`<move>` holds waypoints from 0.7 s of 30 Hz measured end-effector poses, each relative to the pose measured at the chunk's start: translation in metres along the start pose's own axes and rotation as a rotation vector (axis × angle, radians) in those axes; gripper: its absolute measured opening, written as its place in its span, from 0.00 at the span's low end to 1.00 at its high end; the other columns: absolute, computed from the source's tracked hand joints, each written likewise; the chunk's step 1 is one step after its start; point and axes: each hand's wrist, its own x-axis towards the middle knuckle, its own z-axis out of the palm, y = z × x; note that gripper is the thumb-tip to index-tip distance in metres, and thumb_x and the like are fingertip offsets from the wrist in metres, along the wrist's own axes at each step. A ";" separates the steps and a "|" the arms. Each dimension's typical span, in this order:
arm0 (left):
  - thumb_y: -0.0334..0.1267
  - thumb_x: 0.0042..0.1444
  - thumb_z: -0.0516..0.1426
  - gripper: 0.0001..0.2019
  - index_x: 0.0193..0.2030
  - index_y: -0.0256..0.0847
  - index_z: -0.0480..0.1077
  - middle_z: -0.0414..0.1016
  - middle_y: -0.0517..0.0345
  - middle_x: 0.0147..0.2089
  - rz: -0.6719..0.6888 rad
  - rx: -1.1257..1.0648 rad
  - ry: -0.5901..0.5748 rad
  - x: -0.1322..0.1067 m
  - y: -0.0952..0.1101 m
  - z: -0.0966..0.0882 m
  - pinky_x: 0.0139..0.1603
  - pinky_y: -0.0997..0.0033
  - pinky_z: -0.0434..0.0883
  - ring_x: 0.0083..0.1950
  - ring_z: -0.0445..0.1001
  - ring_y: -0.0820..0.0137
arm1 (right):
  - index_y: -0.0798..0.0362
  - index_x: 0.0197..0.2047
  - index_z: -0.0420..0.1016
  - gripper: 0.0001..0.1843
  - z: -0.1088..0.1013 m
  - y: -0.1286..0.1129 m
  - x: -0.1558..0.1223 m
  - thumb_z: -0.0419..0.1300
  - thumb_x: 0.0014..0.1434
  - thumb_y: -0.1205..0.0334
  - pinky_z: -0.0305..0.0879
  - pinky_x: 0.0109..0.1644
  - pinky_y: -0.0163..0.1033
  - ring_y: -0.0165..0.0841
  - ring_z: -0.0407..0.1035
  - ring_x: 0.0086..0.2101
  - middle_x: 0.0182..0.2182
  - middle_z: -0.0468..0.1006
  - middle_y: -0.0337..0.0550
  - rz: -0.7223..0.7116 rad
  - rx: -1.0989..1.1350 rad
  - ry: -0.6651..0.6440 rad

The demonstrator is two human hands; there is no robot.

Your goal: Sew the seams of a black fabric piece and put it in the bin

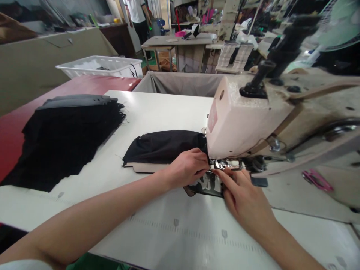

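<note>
Just in front of the sewing machine [244,120], the left hand [188,167] curls knuckles-up, fingers pinched on the black fabric piece [165,146] trailing left of the machine; the right hand [244,198] lies flat, fingers together, pressing its near edge.

Both arms are uncovered from elbow to wrist: the left forearm [92,213] shows at 8 o'clock and the right forearm [284,243] at 5 o'clock. The left hand [188,167] and right hand [244,198] are bare too. At the 8 o'clock corner a sliver of white sleeve [14,265] shows. At 7 o'clock is a patch of green cloth [92,262], too little to tell the garment.
</note>
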 end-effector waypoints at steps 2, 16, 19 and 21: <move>0.30 0.62 0.53 0.11 0.30 0.36 0.73 0.77 0.56 0.32 -0.005 -0.005 0.001 0.000 0.001 0.000 0.37 0.75 0.70 0.34 0.73 0.72 | 0.56 0.58 0.69 0.22 0.000 -0.001 0.000 0.50 0.62 0.72 0.71 0.39 0.51 0.47 0.64 0.43 0.43 0.72 0.55 0.000 -0.007 0.006; 0.31 0.61 0.53 0.12 0.28 0.37 0.74 0.75 0.54 0.32 0.009 0.035 0.069 0.009 -0.019 0.006 0.37 0.68 0.71 0.33 0.71 0.68 | 0.51 0.58 0.69 0.23 -0.001 -0.001 0.001 0.50 0.61 0.72 0.66 0.50 0.55 0.45 0.64 0.47 0.46 0.70 0.51 0.025 0.045 -0.012; 0.32 0.62 0.53 0.13 0.28 0.37 0.74 0.75 0.53 0.31 -0.010 0.073 0.100 0.008 -0.014 0.007 0.36 0.68 0.70 0.34 0.71 0.67 | 0.52 0.56 0.70 0.22 -0.002 -0.001 0.003 0.50 0.59 0.72 0.66 0.49 0.52 0.45 0.65 0.47 0.45 0.71 0.51 0.026 0.056 -0.004; 0.32 0.62 0.53 0.12 0.29 0.37 0.75 0.76 0.53 0.32 -0.044 0.087 0.088 0.008 -0.012 0.007 0.36 0.67 0.70 0.34 0.71 0.67 | 0.52 0.55 0.70 0.23 -0.002 -0.001 0.004 0.50 0.58 0.73 0.66 0.48 0.51 0.44 0.65 0.46 0.45 0.71 0.50 0.024 0.060 0.006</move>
